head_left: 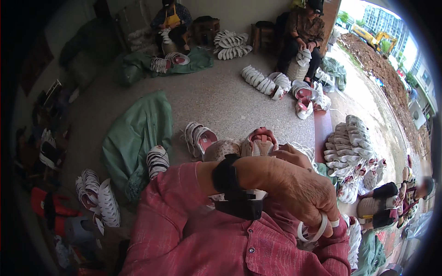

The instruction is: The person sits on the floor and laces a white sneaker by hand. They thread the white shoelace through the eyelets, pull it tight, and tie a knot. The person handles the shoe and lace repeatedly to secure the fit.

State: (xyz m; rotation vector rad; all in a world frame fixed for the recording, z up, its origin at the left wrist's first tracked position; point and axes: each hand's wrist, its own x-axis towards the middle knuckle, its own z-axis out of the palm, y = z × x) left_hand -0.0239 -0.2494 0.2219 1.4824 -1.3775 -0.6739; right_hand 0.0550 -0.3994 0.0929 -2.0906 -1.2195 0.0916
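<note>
My left hand (pixel 299 186), with a black band on its wrist, reaches across my chest to the right. Its fingers are closed on a white shoelace (pixel 316 237), which hangs from them in a loop. Behind it, only a bit of my right hand (pixel 294 155) shows; its fingers are hidden. Just beyond my forearm stands a white shoe upper (pixel 262 140) with pink lining. Left of that are a beige speckled surface (pixel 222 148), partly covered, and another white upper with pink insole (pixel 201 138).
A green sack (pixel 140 133) lies at left, near laced white uppers (pixel 97 195). At right rises a pile of uppers (pixel 350 145). Two seated people (pixel 171 20) (pixel 306 32) handle uppers at the back; another person (pixel 407 198) sits at far right. A red-brown strip (pixel 323 131) crosses the floor.
</note>
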